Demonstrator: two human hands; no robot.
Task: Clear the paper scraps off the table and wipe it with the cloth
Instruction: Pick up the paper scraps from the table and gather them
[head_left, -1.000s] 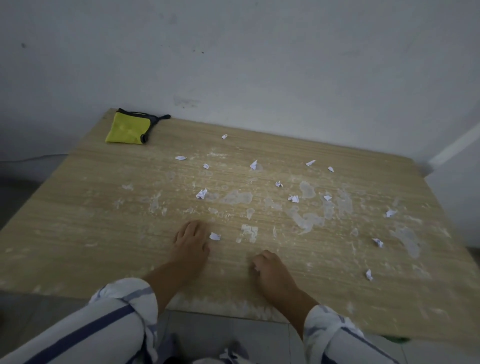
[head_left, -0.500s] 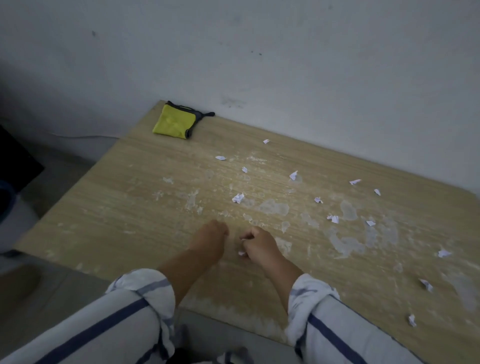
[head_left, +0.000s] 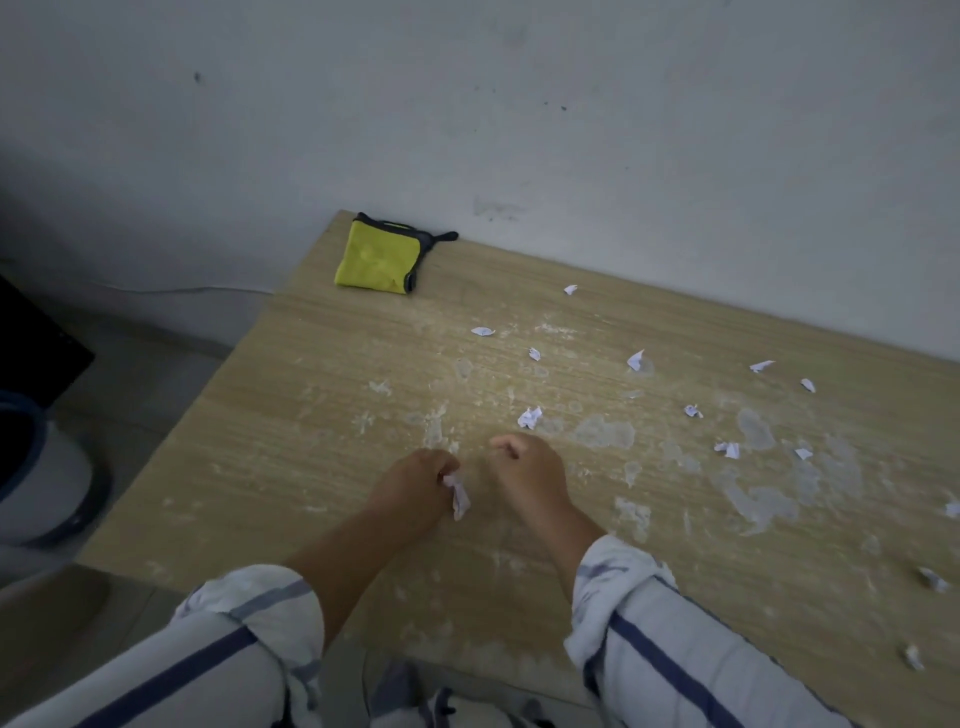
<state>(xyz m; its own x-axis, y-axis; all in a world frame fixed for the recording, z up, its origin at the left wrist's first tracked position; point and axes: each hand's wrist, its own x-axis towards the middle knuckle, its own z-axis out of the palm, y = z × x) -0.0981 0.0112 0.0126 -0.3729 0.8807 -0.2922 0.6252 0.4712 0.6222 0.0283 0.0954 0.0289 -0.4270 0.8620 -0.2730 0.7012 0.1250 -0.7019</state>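
I see the paper scrap (head_left: 459, 497) now pinched in my left hand (head_left: 415, 480); right hand (head_left: 527, 475) curled, seemingly empty, palm hidden.

Beyond the left hand (head_left: 415, 480) and right hand (head_left: 530, 475), bare table (head_left: 291, 441) lies open leftward, paper scraps (head_left: 530, 417) littering the right.

Small white crumpled paper scraps (head_left: 530, 417) lie scattered across the table's centre toward three o'clock. A folded yellow cloth (head_left: 376, 258) with dark trim lies flat at eleven o'clock.
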